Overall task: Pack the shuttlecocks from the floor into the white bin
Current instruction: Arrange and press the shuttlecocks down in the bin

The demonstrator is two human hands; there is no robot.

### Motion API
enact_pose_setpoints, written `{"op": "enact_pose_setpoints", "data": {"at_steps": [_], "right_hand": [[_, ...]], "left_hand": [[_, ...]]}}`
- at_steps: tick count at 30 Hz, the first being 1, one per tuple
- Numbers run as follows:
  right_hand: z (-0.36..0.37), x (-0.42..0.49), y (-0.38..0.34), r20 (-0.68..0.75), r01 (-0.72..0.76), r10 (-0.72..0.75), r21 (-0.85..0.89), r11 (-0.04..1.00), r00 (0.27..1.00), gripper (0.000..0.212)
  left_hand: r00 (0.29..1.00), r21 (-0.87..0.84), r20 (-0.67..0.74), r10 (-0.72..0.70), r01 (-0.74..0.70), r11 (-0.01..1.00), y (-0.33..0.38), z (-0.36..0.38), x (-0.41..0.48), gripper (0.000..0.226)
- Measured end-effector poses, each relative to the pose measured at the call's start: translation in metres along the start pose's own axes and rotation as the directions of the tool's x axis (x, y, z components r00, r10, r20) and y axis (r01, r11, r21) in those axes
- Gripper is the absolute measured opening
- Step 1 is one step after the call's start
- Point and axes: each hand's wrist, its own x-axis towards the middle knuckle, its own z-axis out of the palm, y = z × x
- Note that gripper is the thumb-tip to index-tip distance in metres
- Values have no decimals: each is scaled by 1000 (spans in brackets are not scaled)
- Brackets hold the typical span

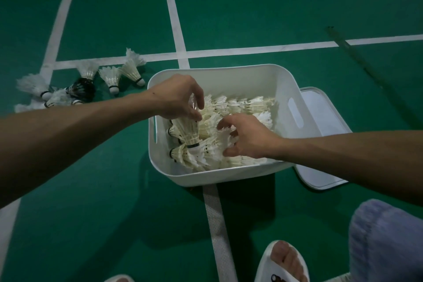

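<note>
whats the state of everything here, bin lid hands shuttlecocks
bin, open, partly filled with packed shuttlecocks
lid, off, lying on the floor right of the bin
floor shuttlecocks, lying left of the bin, unpacked
stack, held over the bin
left hand, grips the stack
right hand, on the packed shuttlecocks, grip unclear

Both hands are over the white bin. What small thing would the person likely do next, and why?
Probably lower the shuttlecock stack that the left hand grips into the white bin at its left side, then let go. The stack hangs cork-down over that spot, the right hand rests spread-fingered on the packed shuttlecocks beside it, and loose shuttlecocks wait on the floor.
</note>
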Motion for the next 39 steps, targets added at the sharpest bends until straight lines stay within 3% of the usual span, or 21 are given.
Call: {"op": "enact_pose_setpoints", "data": {"at_steps": [3,10,17,28,31,34,39], "right_hand": [[-4,-3,0,21,17,-17,12,1000,1000,74],[-27,-12,8,-7,30,-29,71,997,1000,78],[-47,-14,3,-175,53,13,369,928,984,72],[-45,-19,12,-159,-2,67,380,925,985,72],[-46,-22,19,-165,-22,92,383,924,982,73],[-50,-26,30,-179,-79,152,361,929,972,67],[-47,-33,44,-161,-151,222,367,918,962,55]], "left_hand": [[1000,-30,-2,-11,11,999,2,-5,0,23],[994,-314,-35,-105,89,945,9,-24,5,22],[995,-378,-37,-98,76,923,36,-9,11,23],[990,-521,-80,-120,61,851,61,5,17,26],[981,-470,-136,-136,57,881,54,1,18,22],[982,-176,-179,-54,22,984,44,2,17,29],[997,0,62,40,-40,999,41,30,3,60]]}}
